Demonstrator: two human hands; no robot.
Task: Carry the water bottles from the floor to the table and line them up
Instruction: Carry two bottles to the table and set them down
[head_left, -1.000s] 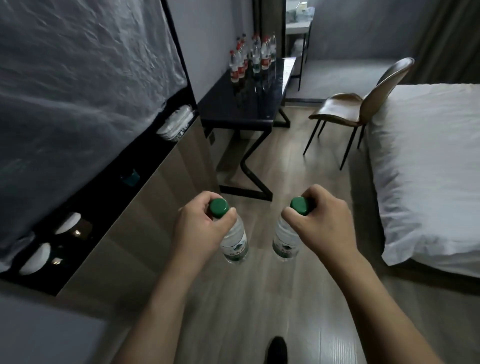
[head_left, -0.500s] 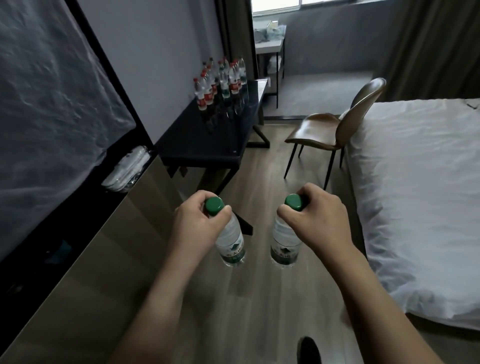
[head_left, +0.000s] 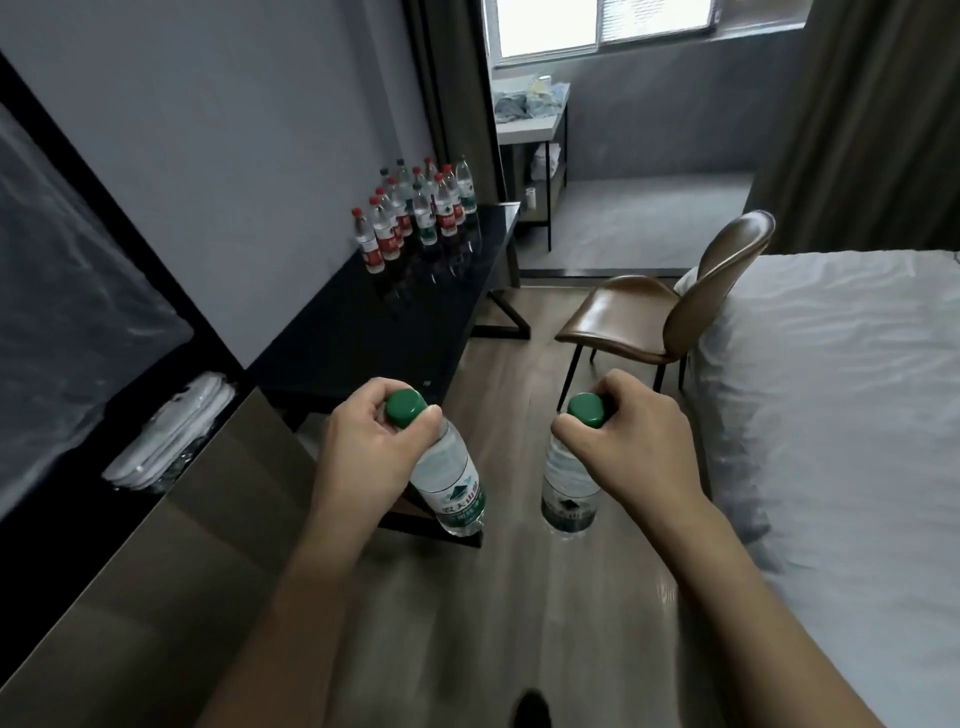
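Observation:
My left hand (head_left: 358, 452) grips a clear water bottle with a green cap (head_left: 451, 488) by its neck, hanging tilted above the wooden floor. My right hand (head_left: 636, 441) holds a second green-capped bottle (head_left: 566, 493) the same way, nearly upright. Ahead on the left stands the black table (head_left: 363, 332). Several bottles with red and green caps (head_left: 415, 213) stand in rows at its far end, by the wall. Both held bottles are short of the table's near edge.
A brown chair (head_left: 670, 317) stands to the right of the table, beside the white bed (head_left: 841, 415). A low wooden cabinet (head_left: 145, 561) runs along the left. A white side table (head_left: 530, 124) sits under the window. My shoe tip (head_left: 531, 709) shows at the bottom.
The view has advanced along the floor toward the table, which is now closer and larger. Both hands keep their hold on the bottles in the same pose.

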